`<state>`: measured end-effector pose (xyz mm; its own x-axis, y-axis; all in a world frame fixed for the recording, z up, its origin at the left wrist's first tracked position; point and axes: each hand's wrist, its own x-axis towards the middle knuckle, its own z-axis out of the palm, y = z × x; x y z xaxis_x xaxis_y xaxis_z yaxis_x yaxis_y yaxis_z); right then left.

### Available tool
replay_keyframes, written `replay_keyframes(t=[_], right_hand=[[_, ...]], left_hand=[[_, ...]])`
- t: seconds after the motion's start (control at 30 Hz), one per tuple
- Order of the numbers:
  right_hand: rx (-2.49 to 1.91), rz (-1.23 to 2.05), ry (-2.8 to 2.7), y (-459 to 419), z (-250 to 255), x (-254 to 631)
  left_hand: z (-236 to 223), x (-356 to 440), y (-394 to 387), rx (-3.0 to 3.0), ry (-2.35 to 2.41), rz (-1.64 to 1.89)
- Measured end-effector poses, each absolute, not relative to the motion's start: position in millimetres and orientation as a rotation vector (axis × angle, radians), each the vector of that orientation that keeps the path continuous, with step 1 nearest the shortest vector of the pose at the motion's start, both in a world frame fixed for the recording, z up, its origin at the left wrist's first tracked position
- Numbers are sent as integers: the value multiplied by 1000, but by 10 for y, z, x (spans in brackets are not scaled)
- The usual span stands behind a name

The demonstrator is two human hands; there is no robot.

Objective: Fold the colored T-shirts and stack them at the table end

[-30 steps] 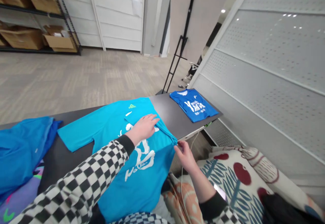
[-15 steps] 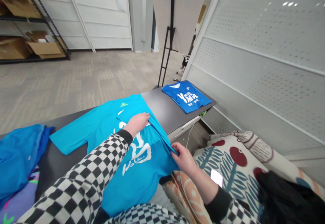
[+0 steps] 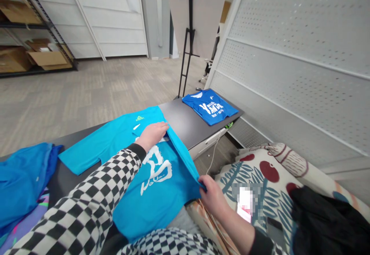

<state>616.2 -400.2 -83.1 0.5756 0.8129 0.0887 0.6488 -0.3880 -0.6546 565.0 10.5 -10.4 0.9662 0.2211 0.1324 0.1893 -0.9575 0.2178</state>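
Note:
A turquoise T-shirt [image 3: 176,170] with white lettering is spread over the dark table and hangs off its near edge. Its right side is folded inward along a long strip. My left hand [image 3: 154,134] is closed at the upper end of that fold, the fingertips gripping the fabric. At the fold's lower end my right hand [image 3: 212,195] pinches the shirt's edge and holds it out taut. One sleeve of the shirt lies stretched to the left. The shirt's lower part drapes toward my lap.
A folded blue T-shirt [image 3: 210,106] lies at the far end of the dark table [image 3: 185,120]. Crumpled blue clothing [image 3: 21,181] is at the left. To the right are a patterned cushion [image 3: 260,170], a phone with a lit, blurred screen [image 3: 245,205] and black cloth [image 3: 326,220].
My right hand has pulled the shirt's edge slightly down and outward, so the folded strip is straighter and tighter. My left hand stays on the fold's upper end. The view has shifted slightly.

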Motion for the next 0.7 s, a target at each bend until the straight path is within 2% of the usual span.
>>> replay_keyframes(t=[0.2,0.7], right_hand=[[-2124,534,-1242,-4253,-1072,5916],[-2160,584,-1083,-4378,-1218,5884]], left_hand=[[-185,5461,137,2912,278,126],[-139,5479,71,2763,764,186]])
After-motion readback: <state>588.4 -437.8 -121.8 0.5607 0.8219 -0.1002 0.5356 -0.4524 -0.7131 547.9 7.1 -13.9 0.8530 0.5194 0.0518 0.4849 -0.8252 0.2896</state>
